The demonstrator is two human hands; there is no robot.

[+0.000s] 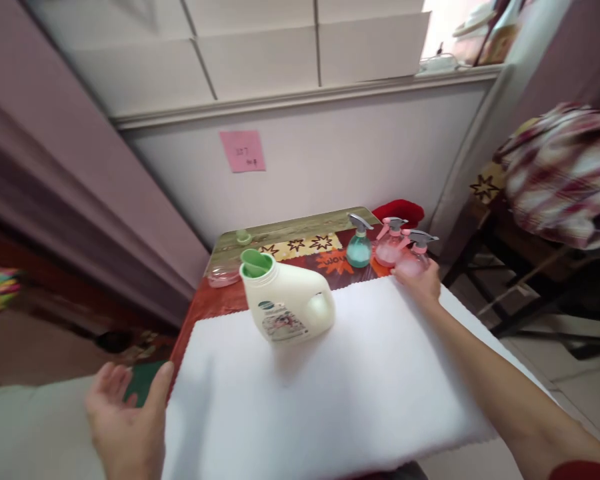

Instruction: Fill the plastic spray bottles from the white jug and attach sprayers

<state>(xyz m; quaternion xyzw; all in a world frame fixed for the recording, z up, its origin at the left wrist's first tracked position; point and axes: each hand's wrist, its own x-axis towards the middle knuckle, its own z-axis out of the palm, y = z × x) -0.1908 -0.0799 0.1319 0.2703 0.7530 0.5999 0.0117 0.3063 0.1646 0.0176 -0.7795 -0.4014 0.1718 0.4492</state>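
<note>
Jug [293, 300] on cloth [300, 413], spray bottles [359, 252] grouped, wall note [243, 151]

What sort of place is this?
Likely a room in a home: long mauve fabric curtain on the left, red-and-white plaid cloth draped at right, cream plastic handled jug.

through the camera i have a patterned table [206, 300], its near part under a white cloth [290, 413] carrying a cream jug [293, 310], while its far strip bears a green cap [243, 237], a clear pinkish container [224, 276], a green spray bottle [359, 251] and a pink spray bottle [387, 253].
</note>
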